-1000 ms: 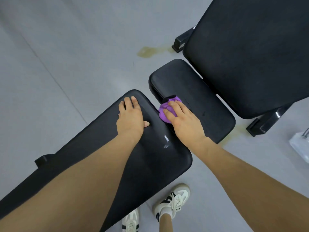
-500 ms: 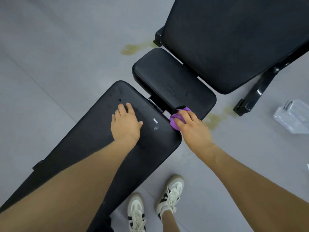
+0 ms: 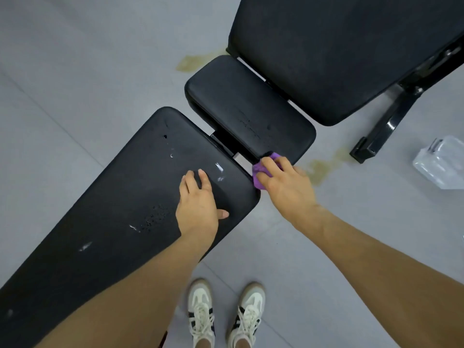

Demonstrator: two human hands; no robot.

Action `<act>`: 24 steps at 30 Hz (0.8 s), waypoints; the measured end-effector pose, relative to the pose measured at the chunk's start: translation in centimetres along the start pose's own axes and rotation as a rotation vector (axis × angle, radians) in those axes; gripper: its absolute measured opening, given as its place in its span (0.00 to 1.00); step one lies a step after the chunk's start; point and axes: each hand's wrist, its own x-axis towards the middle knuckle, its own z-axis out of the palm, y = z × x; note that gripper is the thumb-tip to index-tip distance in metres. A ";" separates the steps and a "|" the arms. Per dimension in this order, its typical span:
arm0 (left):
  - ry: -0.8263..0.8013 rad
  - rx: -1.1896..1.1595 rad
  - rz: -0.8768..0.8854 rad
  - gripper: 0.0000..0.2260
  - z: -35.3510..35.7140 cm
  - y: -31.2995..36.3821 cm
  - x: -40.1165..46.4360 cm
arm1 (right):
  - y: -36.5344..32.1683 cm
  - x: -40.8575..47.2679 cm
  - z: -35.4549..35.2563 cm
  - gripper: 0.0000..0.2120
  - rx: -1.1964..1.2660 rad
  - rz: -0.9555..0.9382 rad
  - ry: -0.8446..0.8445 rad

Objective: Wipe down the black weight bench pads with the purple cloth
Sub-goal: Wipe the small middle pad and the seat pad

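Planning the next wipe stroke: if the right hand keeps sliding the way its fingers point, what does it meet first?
Likely the small middle pad: the right hand presses the purple cloth at its near corner, though depth is unclear.

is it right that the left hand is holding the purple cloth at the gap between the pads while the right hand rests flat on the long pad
Not quite: the hands are swapped. In the head view the right hand holds the purple cloth at the gap between the pads, while the left hand rests flat on the long pad.
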 end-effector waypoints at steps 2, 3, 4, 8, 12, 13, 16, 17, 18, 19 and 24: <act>-0.017 0.004 -0.016 0.47 -0.3 0.5 0.1 | 0.6 -1.8 -0.1 0.21 0.060 0.059 -0.074; -0.024 0.011 -0.025 0.47 -0.4 0.7 0.1 | 0.9 -2.5 -0.2 0.20 0.089 0.088 -0.122; -0.027 0.021 -0.034 0.47 -0.4 0.9 0.1 | 1.2 -3.0 -0.1 0.20 0.139 0.120 -0.141; -0.021 0.022 -0.032 0.47 -0.3 0.9 0.3 | -0.9 -2.7 -0.6 0.20 0.525 0.323 -0.074; 0.004 0.025 -0.003 0.47 0.0 0.6 0.3 | -4.3 -0.2 0.3 0.26 0.569 0.291 -0.063; 0.009 0.025 0.005 0.47 0.1 0.4 0.3 | -4.9 1.5 0.3 0.26 0.534 0.261 -0.025; 0.029 0.004 0.024 0.45 0.3 0.0 0.4 | -7.3 8.0 -0.9 0.23 0.469 0.083 0.035; 0.033 -0.004 0.027 0.43 0.3 0.0 0.4 | -7.9 9.7 -1.2 0.22 0.489 0.084 0.024; 0.035 -0.008 0.029 0.43 0.3 0.0 0.4 | -8.0 10.8 -1.1 0.22 0.514 0.092 0.014; 0.033 -0.012 0.028 0.44 0.3 -0.1 0.5 | -7.7 10.7 -0.8 0.23 0.543 0.095 -0.009; 0.011 -0.032 0.024 0.47 0.3 -0.1 0.4 | -2.5 0.6 1.7 0.26 0.696 0.183 -0.068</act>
